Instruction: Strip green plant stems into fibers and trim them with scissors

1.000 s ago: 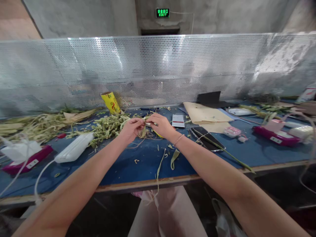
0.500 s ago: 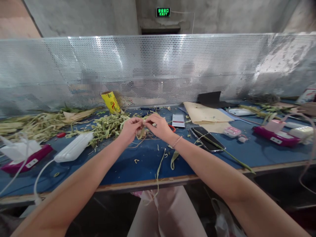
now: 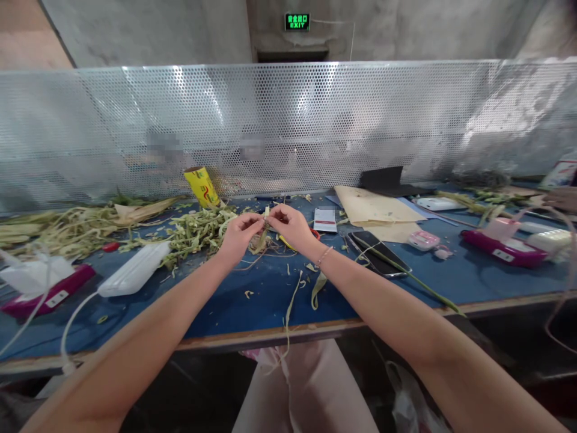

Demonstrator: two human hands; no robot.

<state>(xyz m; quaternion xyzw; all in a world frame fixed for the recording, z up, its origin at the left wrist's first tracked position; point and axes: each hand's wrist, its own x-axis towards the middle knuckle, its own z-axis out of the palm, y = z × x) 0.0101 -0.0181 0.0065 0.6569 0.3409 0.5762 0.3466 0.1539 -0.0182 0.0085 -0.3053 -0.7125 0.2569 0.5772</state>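
Observation:
My left hand and my right hand meet above the middle of the blue table. Thumb and forefinger of each are pinched together on a pale green plant strip, whose end sticks up between the fingertips. Most of the strip is hidden by the fingers. Just below lies a small tangle of dry fibres. Left of my left hand spreads a heap of knotted green plant pieces. A yellow and red handle, perhaps of scissors, shows partly behind my right wrist.
A yellow tube leans near the perforated metal screen. On the left are a white power bank and a magenta power strip. To the right lie a phone, brown paper and a pink earphone case.
My right hand has turned and its fingers have opened out slightly from the palm. The strip's end now stands up between the fingertips, and a yellow handle shows under the right hand.

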